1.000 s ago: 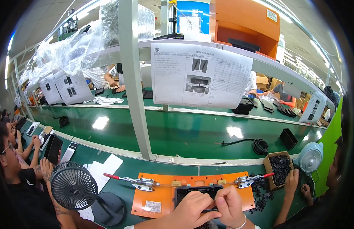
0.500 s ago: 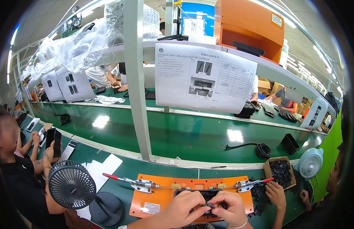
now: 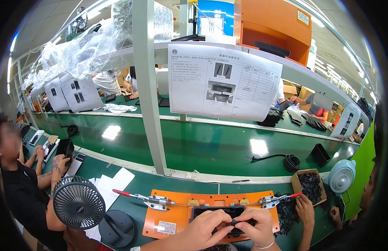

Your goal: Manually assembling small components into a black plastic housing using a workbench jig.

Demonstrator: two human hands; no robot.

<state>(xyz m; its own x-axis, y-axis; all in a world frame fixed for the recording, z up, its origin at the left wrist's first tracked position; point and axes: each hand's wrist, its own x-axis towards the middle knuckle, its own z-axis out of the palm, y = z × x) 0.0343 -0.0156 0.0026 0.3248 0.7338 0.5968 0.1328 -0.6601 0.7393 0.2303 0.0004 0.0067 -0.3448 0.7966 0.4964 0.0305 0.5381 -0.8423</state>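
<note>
The head view looks out from the left side of the person's head — a wide fisheye, facing forward and down across the near bench point(image 3: 146, 184). Its left hand point(image 3: 208, 228) at six o'clock and right hand point(image 3: 259, 229) at five stand close; the printed sheet point(image 3: 224, 77) at one lies beyond — the ceiling point(image 3: 342, 25) at two, farther.

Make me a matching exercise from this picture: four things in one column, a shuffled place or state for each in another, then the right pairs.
Column one:
1. Desk fan
2. Cardboard box
3. Orange fixture
4. Left hand

Column two:
A. Filled with small black pieces
B. Pinching a small dark piece together with the right hand
C. Standing left of the orange fixture
D. Fitted with two red-handled clamps

Right pairs: 1-C, 2-A, 3-D, 4-B
</note>
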